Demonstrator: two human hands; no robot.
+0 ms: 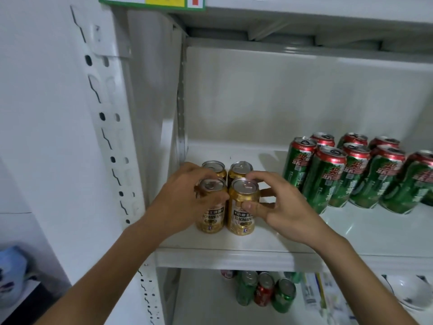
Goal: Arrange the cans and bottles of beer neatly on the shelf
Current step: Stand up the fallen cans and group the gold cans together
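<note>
Several gold beer cans stand upright in a two-by-two block at the left end of the white shelf (234,250). My left hand (180,198) wraps the front left gold can (210,219) near its top. My right hand (281,207) grips the front right gold can (242,221), thumb on its front and fingers behind. The two rear gold cans (240,168) touch the front pair. Several green cans with red tops (325,181) stand in rows at the right of the same shelf, apart from the gold block.
The white upright post (110,137) with slots borders the shelf on the left. The upper shelf (304,10) hangs overhead. On the lower shelf stand several green and red cans (264,292), with white bowls (407,294) to the right.
</note>
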